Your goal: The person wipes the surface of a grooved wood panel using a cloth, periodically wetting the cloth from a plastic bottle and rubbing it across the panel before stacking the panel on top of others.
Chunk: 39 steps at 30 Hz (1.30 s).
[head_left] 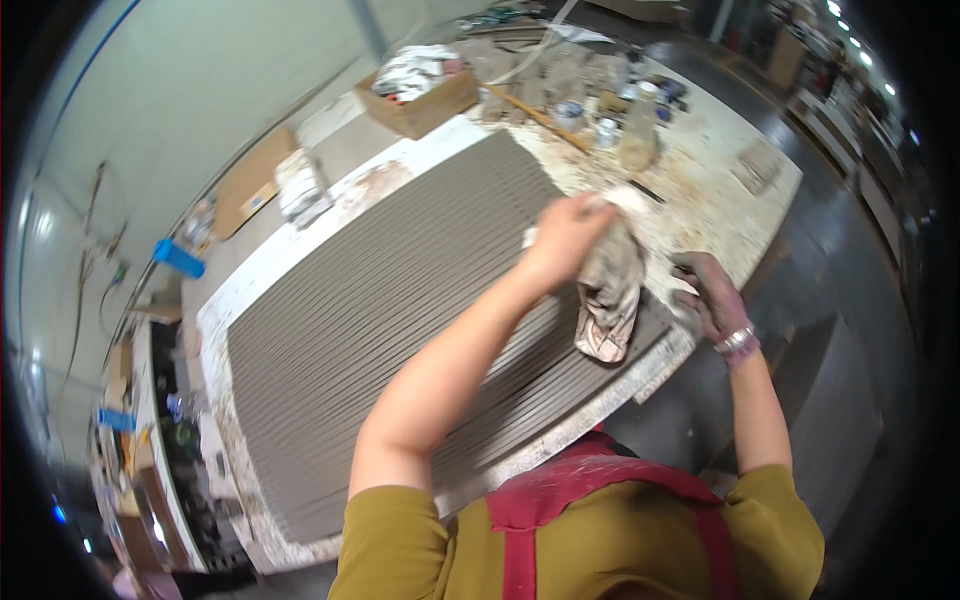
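My left hand (572,238) is bare and closed on the top of a stained whitish cloth (610,295). The cloth hangs down over the right end of a large grey ribbed panel (390,290); whether it is a rag or a work glove I cannot tell. My right hand (712,295) wears a dirty greyish-pink glove, with a metal band at the wrist. Its fingers are curved and apart beside the table's near right corner, and nothing shows between them. The panel lies flat on the work table, its parallel grooves running lengthwise.
A cardboard box (425,105) with white cloth stands at the back. Bottles and jars, including a cloudy bottle (640,130), crowd the far right of the messy table (720,215). A wooden stick (540,118) lies nearby. White crumpled cloth (300,188) and a blue cylinder (180,258) are left.
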Tool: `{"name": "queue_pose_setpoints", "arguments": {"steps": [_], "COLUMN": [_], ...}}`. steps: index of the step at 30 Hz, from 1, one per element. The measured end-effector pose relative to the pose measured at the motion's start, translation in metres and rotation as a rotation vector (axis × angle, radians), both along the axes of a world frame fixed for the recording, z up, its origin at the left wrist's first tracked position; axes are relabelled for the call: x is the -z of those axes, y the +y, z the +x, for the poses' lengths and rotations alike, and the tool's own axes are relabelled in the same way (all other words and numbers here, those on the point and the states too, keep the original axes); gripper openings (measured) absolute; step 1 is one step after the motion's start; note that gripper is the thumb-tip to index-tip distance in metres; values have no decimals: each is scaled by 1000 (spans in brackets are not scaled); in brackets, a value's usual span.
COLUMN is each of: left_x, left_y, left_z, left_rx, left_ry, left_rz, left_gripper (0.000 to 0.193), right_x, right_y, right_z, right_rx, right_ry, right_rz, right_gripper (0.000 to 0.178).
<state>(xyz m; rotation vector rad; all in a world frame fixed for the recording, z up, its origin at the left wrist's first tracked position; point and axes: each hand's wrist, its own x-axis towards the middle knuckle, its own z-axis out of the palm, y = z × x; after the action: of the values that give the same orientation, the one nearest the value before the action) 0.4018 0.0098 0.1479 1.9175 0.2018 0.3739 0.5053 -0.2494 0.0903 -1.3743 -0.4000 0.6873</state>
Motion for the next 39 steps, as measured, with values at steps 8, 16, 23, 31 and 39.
{"name": "queue_pose_setpoints", "arguments": {"steps": [8, 16, 23, 31, 39], "left_x": [-44, 81, 76, 24, 34], "left_y": [-62, -105, -127, -116, -37], "left_z": [64, 81, 83, 129, 46], "left_rx": [340, 273, 211, 154, -49], "left_ry": [30, 406, 273, 227, -89], "left_rz": [-484, -827, -1423, -1326, 617], "left_gripper": [33, 33, 46, 43, 34], "right_x": [-3, -26, -35, 23, 40], "right_y": [-31, -54, -39, -18, 6], "right_z": [29, 68, 57, 81, 87], "right_rx": [-382, -157, -50, -169, -407], "right_ry": [95, 319, 625, 609, 823], "right_rz": [74, 396, 433, 427, 831], "right_gripper": [59, 44, 57, 45, 40]}}
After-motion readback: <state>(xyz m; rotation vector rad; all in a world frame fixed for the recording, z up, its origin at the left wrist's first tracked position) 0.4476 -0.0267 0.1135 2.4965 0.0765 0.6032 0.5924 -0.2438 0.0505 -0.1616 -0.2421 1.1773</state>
